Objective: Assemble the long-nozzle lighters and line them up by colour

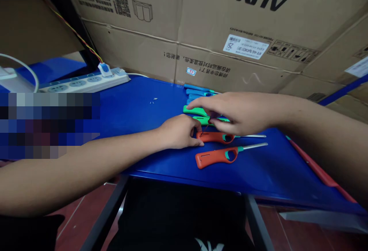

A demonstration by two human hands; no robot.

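Observation:
Several long-nosed utility lighters lie in a row on the blue table (pixel 138 109). The two nearest are orange: one (pixel 221 155) lies free by the front edge, the other (pixel 218 137) sits just behind it. My left hand (pixel 179 132) is curled, fingertips pressing the handle end of that second orange lighter. My right hand (pixel 238 113) hovers over it, thumb and forefinger pinched on a thin dark wire-like piece (pixel 205 128) that reaches down to the handle. Green lighters (pixel 195 110) and blue lighters (pixel 198 89) lie behind, partly hidden by my right hand.
A white power strip (pixel 83 82) with a plugged-in adapter lies at the table's back left. Large cardboard boxes (pixel 230 20) wall off the back. A red strip (pixel 319 170) runs along the table's right edge. A blurred-out patch covers the left.

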